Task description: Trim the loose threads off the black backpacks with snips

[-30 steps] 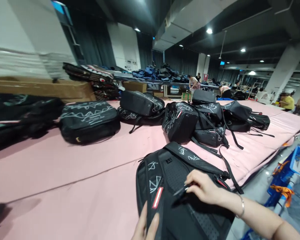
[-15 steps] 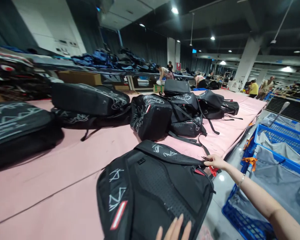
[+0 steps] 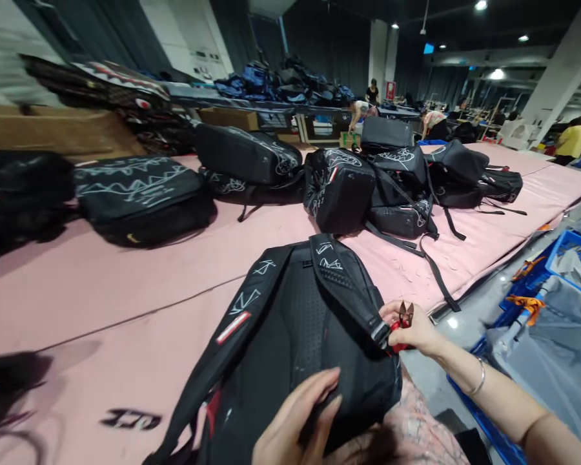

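Observation:
A black backpack with white scribble prints and a red-and-white reflective strip lies back side up at the near edge of the pink table. My left hand grips its near bottom edge, fingers curled over the fabric. My right hand is closed around small red-handled thread snips, blades pointing up, and pinches the lower end of the right shoulder strap.
Several more black backpacks lie across the middle and far side of the pink table. Cardboard boxes stand at the back left. Blue crates with grey liners stand on the floor at my right. Other people work at far tables.
The backpack has been pulled nearer and turned. My left hand moved from resting on its bottom to gripping it. My right hand came in closer along the strap, snips now upright.

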The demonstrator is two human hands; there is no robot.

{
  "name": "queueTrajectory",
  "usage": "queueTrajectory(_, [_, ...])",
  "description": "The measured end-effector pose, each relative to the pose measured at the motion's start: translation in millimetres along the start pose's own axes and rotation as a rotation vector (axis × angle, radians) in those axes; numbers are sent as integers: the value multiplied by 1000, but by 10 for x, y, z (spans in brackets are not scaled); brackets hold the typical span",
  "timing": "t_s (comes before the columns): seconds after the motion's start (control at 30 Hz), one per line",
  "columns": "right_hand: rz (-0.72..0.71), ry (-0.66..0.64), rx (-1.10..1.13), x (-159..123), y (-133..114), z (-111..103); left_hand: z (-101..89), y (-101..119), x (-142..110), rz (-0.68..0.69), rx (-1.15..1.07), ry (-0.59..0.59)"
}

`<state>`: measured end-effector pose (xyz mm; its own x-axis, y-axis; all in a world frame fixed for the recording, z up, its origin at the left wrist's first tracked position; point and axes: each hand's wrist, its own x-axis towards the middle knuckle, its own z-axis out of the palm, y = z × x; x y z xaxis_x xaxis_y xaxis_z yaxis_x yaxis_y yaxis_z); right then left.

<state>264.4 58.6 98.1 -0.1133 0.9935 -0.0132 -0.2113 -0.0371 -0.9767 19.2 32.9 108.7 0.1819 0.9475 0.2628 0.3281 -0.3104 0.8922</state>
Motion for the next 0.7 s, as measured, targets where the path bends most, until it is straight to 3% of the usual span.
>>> queueTrajectory(0.07, [-10, 15, 17, 3, -36, 191, 214, 154, 78, -113, -188, 94])
queueTrajectory(0.17, [-27, 39, -33, 1, -49, 397, 352, 247, 202, -176, -365, 112])
queueTrajectory(0.4, [-22, 63, -85, -2, 40, 568, 231, 210, 400, -89, -166, 84])
queueTrajectory(0.5, [-23, 62, -109, 3, 50, 599, 247, 192, 398, -55, -105, 158])
queueTrajectory(0.6, [-22, 26, -135, 6, 4, 598, 282, 153, 359, -50, -146, 258])
queueTrajectory(0.7, [-50, -63, -248, 16, -128, 538, 302, 91, 326, -123, -300, 261])
